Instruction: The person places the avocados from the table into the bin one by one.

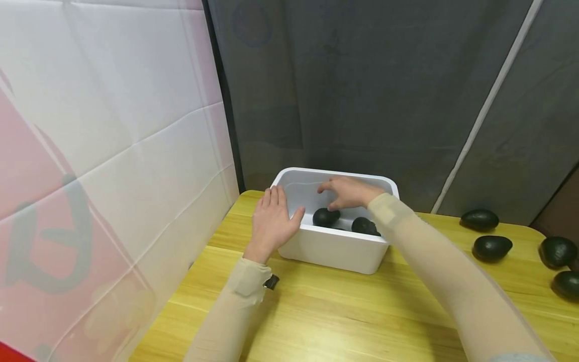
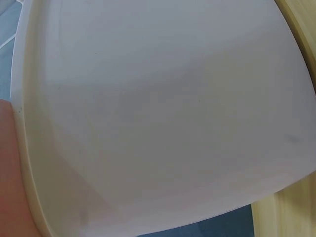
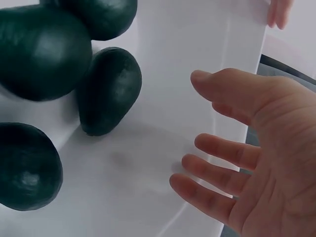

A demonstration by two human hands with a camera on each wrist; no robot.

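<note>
The white bin (image 1: pixel 332 246) sits at the back of the yellow surface (image 1: pixel 316 306), with dark avocados (image 3: pixel 106 91) inside. The right hand (image 1: pixel 348 192) hovers over them, fingers (image 3: pixel 222 150) spread and empty. The left hand (image 1: pixel 271 221) rests flat against the bin's left wall. More avocados (image 1: pixel 491 247) lie to the right.

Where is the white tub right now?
In the head view, the white tub sits at the table's far edge, the left hand against its left end.
</note>
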